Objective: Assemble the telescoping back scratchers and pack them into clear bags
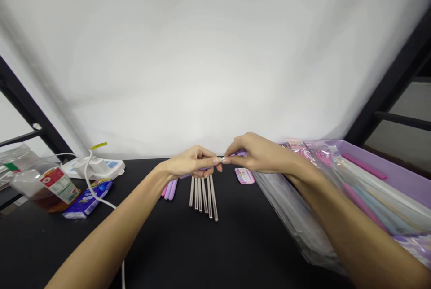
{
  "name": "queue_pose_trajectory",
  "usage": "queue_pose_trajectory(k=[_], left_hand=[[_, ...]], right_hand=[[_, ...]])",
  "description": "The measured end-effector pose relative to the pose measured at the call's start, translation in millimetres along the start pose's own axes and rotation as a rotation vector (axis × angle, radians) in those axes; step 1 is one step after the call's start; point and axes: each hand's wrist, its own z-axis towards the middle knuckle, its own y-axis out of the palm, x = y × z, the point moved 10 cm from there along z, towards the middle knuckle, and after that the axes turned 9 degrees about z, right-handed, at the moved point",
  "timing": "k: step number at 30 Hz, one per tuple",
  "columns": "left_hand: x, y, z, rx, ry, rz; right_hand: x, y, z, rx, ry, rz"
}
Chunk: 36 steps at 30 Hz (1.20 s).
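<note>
My left hand (197,162) pinches a slim lilac stick (185,176), which runs back under the palm. My right hand (256,152) is closed on a purple piece (239,152), mostly hidden by the fingers, so its kind does not show. Between the two sets of fingertips is a small shiny, pale tip (221,159); I cannot tell which piece it belongs to. Below the hands, several thin metal rods (204,197) lie side by side on the black table (161,244). Pink and lilac sticks (171,189) lie to their left. A small pink printed card (244,176) is to their right.
At right, a lilac tray (363,149) holds bagged pink, blue and white sticks, with clear plastic sleeves (289,212) beside it. On the left stand a power strip (101,168), a bottle of brown liquid (47,186) and a blue packet (88,199). A white cable (97,197) crosses the table.
</note>
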Motion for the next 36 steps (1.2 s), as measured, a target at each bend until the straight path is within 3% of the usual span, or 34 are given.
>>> queue_pose_trajectory(k=[6,11,14,19,21,24,28,30,34,36], left_hand=[[13.7,-20.0,-8.0,0.131,0.039,0.442],[-1.6,-32.6,-14.1,0.090,-0.029,0.531],[-4.4,-31.0,-14.2,0.068,-0.043,0.569],[14.9,-22.1,-7.7,0.201,0.074,0.804],[13.4,-22.4,-9.4,0.168,0.084,0.820],[-1.6,-46.5,-23.5,0.135,-0.021,0.805],[-3.7,-86.9,-45.7,0.271,-0.120,0.966],[5.1,-82.1,-44.0,0.307,-0.085,1.073],[21.4,-53.5,-28.1,0.410,0.003,1.227],[23.8,-51.3,-26.6,0.475,0.020,1.253]], right_hand=[[8.7,18.4,5.8,-0.114,0.035,0.127],[33.2,10.3,-3.5,-0.164,0.150,0.071],[43.1,8.4,-10.4,-0.193,0.220,0.041],[52.0,26.0,-13.5,-0.268,0.320,-0.008],[55.8,30.3,-14.9,-0.294,0.322,0.022],[70.0,21.7,-19.0,-0.266,0.342,0.030],[91.9,4.2,-20.0,-0.149,0.437,-0.138],[92.5,5.8,-14.0,-0.099,0.452,-0.220],[85.1,18.0,-0.7,-0.006,0.419,-0.175],[87.8,14.1,-1.6,0.033,0.421,-0.195]])
